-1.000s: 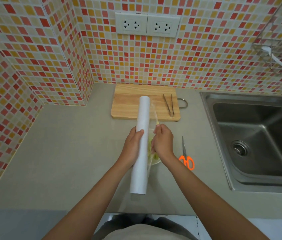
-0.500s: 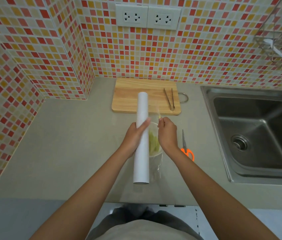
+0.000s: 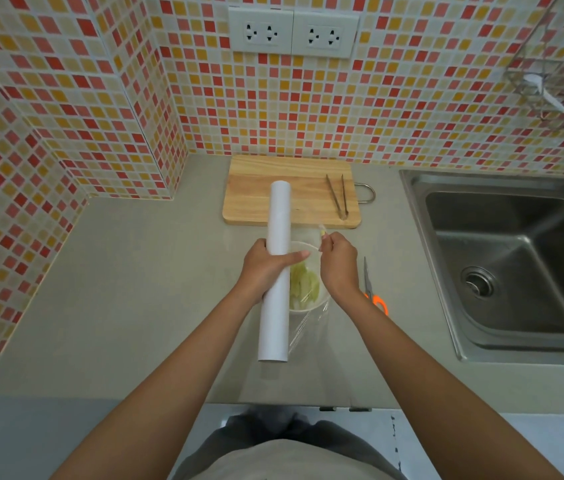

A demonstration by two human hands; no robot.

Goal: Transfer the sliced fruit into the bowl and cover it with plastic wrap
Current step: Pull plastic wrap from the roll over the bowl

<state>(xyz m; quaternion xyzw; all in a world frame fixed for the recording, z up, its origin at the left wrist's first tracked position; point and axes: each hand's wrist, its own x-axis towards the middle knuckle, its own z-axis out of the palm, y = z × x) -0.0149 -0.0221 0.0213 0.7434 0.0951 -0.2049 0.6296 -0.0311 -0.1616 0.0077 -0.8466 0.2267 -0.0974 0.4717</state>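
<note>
A long white roll of plastic wrap (image 3: 276, 271) is held lengthwise above the counter by my left hand (image 3: 263, 270), which grips its middle. Just right of the roll stands a clear bowl (image 3: 311, 304) with pale green fruit slices (image 3: 303, 284) inside. My right hand (image 3: 339, 265) pinches the free edge of the clear film (image 3: 322, 232) over the bowl's far side. A stretch of film (image 3: 308, 329) hangs from the roll across the bowl's near side.
A wooden cutting board (image 3: 256, 195) lies against the tiled wall with metal tongs (image 3: 337, 195) on it. Orange-handled scissors (image 3: 374, 289) lie right of the bowl. A steel sink (image 3: 515, 265) fills the counter's right side. A wire rack (image 3: 557, 57) hangs upper right.
My right hand has drawn the film edge a little away from the roll, and more of the bowl and fruit shows between my hands. The roll stays in my left hand.
</note>
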